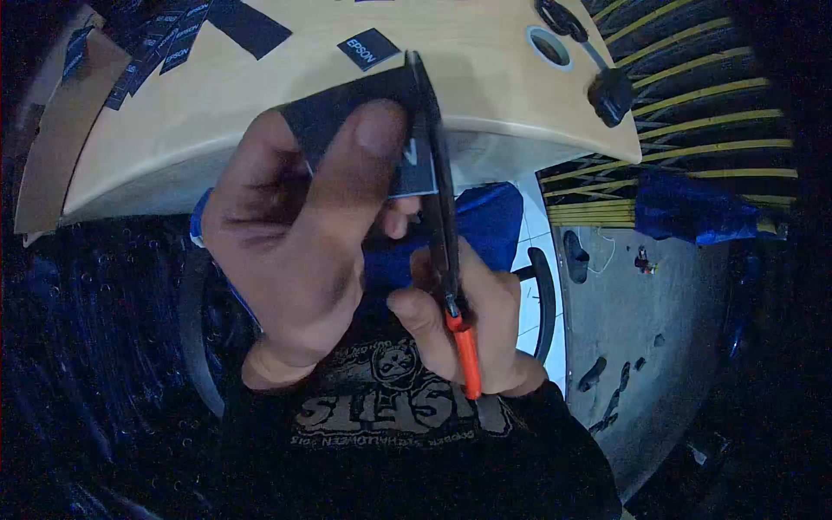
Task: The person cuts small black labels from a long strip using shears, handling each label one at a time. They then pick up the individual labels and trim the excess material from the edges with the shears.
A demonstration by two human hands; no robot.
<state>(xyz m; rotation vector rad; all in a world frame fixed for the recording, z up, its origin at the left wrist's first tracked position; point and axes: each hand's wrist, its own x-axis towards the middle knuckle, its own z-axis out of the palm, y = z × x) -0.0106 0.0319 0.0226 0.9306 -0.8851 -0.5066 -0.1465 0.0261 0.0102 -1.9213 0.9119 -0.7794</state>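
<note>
L hand point(290, 251) pinches a dark rectangular fabric label strip point(364, 117) w/ thumb on top, held above the pale wooden tabletop point(468, 78) edge. R hand point(472, 321) grips orange-handled scissors point(446, 251), blades running up the strip's right edge, touching it. Loose cut black "EPSON" label point(367, 48) lies just beyond on the tabletop.

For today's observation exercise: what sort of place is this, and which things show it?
Probably a small label-cutting workshop: a wooden table with piles of cut black labels, and scissors in the right hand trimming another strip.
</note>
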